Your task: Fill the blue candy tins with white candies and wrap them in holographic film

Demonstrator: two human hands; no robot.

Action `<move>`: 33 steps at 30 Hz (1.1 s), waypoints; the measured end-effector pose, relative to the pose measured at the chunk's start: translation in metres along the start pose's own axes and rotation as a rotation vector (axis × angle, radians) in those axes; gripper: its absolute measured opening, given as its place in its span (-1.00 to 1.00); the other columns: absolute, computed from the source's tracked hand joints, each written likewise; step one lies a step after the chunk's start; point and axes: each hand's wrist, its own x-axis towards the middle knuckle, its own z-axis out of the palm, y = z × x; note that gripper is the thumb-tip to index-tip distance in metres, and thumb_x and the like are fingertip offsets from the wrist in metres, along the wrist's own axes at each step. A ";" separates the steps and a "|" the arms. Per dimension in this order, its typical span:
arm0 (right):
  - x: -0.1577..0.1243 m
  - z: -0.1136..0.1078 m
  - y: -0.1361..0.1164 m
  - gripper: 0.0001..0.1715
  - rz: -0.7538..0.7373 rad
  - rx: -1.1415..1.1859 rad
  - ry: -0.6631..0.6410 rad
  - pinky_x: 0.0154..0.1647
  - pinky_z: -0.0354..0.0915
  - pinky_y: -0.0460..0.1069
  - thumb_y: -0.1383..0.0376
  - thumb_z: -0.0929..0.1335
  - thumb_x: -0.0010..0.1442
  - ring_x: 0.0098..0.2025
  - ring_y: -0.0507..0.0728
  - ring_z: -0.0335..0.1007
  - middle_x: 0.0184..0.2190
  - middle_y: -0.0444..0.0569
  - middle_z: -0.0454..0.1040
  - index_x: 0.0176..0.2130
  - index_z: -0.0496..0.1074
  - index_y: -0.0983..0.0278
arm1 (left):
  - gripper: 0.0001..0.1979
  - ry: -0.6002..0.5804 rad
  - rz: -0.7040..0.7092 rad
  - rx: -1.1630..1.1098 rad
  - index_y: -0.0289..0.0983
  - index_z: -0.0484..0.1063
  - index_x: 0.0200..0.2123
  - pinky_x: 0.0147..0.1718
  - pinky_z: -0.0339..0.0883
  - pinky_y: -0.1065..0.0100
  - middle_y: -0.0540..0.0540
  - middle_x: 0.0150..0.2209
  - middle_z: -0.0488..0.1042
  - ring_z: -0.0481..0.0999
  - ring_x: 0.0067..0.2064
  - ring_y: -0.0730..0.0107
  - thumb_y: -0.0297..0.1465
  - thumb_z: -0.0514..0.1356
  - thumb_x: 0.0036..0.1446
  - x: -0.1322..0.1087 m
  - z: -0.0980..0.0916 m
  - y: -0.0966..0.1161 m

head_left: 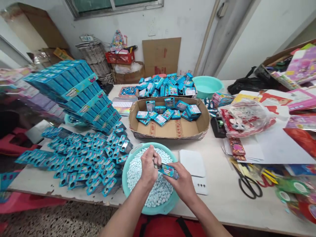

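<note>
My right hand [182, 181] grips a small blue candy box [168, 170], tilted, above a turquoise basin [125, 184]. The basin is filled with pale blue-white candies [158, 194]. My left hand [149, 166] is closed in a fist at the left end of the box. A bit of something dark shows beside its fingers, but the fist hides what it is. To the left of the basin, many blue boxes [91, 154] with round dark openings stand in rows. Beyond the basin, a cardboard tray [165, 131] holds several blue boxes.
A white scale [192, 163] lies right of the basin. Black-handled scissors [249, 186] and tape rolls [293, 191] lie farther right. A tall stack of blue boxes [81, 95] rises at left. Behind the tray are a heap of boxes [168, 85] and another turquoise basin [208, 85].
</note>
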 end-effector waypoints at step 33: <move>-0.007 -0.059 0.071 -0.57 0.355 0.035 0.345 -0.30 0.40 0.02 0.01 0.42 -0.06 -0.32 0.19 0.47 -0.34 -0.01 0.52 -0.28 0.48 0.25 | -0.77 -0.034 0.332 1.128 -0.16 0.51 -0.35 -0.03 0.23 0.10 -0.12 -0.23 0.51 0.42 -0.08 0.06 -0.18 0.23 -0.08 0.048 -0.090 -0.008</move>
